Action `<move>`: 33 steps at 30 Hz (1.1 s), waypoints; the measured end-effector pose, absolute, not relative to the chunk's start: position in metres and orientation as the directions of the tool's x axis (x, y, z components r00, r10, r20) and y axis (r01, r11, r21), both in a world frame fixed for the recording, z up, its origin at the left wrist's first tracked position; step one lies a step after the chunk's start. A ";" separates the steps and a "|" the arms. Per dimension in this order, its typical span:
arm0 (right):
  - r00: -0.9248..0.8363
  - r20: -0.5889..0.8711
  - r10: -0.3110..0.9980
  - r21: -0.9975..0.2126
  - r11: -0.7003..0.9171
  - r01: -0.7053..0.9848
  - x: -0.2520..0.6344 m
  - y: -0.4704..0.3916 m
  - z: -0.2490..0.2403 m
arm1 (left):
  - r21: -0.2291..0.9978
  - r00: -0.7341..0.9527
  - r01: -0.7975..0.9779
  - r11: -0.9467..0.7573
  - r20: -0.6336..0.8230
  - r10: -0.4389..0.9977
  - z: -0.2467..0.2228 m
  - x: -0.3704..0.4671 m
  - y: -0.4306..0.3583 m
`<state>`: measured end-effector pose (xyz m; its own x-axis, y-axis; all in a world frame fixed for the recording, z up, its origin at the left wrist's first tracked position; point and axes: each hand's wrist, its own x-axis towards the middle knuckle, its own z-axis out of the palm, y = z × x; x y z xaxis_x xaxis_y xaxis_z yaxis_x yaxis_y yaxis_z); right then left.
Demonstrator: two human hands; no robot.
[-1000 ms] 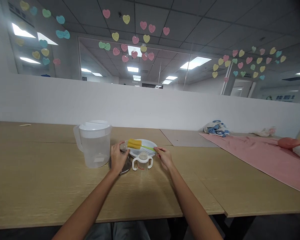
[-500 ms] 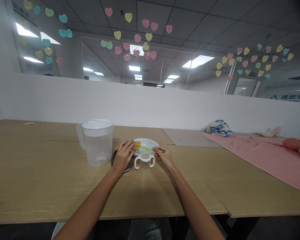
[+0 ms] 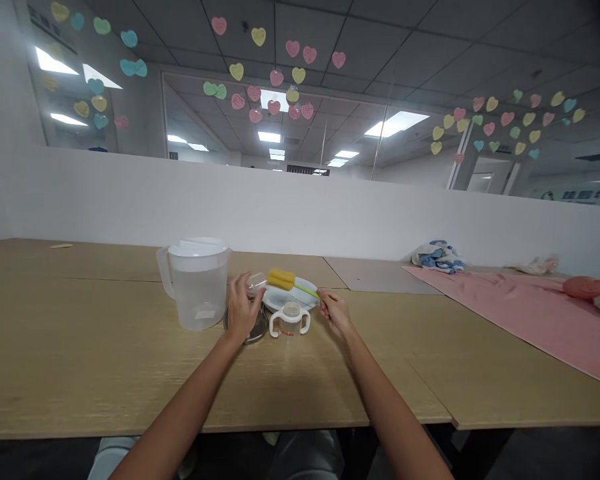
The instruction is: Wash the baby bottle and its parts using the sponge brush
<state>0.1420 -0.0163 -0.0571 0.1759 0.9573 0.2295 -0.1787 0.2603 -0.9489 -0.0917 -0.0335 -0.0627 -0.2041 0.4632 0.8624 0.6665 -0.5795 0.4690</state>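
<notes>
My right hand (image 3: 334, 311) grips the green handle of a bottle brush (image 3: 281, 279), whose yellow sponge head points left. Between my left hand's (image 3: 241, 310) thumb and fingers is a small clear cup-like piece (image 3: 255, 285). The sponge head is just right of this piece, at its mouth. Below the brush stands a clear training cup (image 3: 291, 321) with two white handles. Behind it sits a white dish (image 3: 307, 303), partly hidden by the brush and cup. A round dark tray (image 3: 255, 340) with a shiny rim lies under my left hand.
A translucent lidded pitcher (image 3: 200, 293) stands left of my left hand. Far to the right are a pink cloth (image 3: 510, 310), a crumpled blue-and-white cloth (image 3: 437, 257) and a red object (image 3: 587, 287). A white wall (image 3: 280, 210) runs behind the table.
The yellow sponge head has come out from beside my left fingers and now shows whole. My right hand has shifted slightly right. The clear piece in my left hand has come into view.
</notes>
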 end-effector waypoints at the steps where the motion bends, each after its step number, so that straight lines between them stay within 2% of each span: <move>1: 0.219 0.231 0.948 -0.942 0.274 -0.191 0.144 -0.015 -0.057 | 0.468 -0.233 0.690 -0.552 0.866 0.443 -0.063 -0.094 -0.031; 3: 0.301 0.229 0.926 -0.933 0.296 -0.202 0.149 -0.012 -0.058 | 0.473 -0.243 0.733 -0.489 0.854 0.460 -0.066 -0.099 -0.025; 5: 0.365 0.222 0.904 -0.931 0.308 -0.198 0.152 -0.010 -0.060 | 0.454 -0.184 0.788 -0.415 0.818 0.545 -0.070 -0.104 -0.020; 10: 0.436 0.216 0.873 -0.934 0.314 -0.167 0.152 -0.008 -0.064 | 0.313 -0.038 0.913 -0.260 0.703 0.710 -0.075 -0.110 -0.017; 16: 0.461 0.220 0.860 -0.944 0.306 -0.121 0.151 -0.007 -0.066 | 0.277 -0.011 0.935 -0.220 0.645 0.764 -0.073 -0.110 -0.021; 21: 0.477 0.251 0.842 -0.937 0.335 -0.098 0.151 -0.007 -0.064 | 0.299 -0.034 0.940 -0.167 0.567 0.823 -0.076 -0.109 -0.019; 26: 0.417 0.281 0.864 -0.926 0.358 -0.118 0.148 -0.011 -0.059 | 0.320 -0.066 0.939 -0.124 0.521 0.851 -0.081 -0.108 -0.018; 33: 0.375 0.308 0.874 -0.914 0.382 -0.140 0.145 -0.014 -0.057 | 0.327 -0.056 0.929 -0.170 0.581 0.812 -0.078 -0.103 -0.016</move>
<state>0.1446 -0.0138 -0.0572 0.3748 0.8744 0.3083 -0.1398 0.3820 -0.9135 -0.1034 -0.0163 -0.0781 -0.0561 0.8121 0.5809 0.9294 -0.1701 0.3275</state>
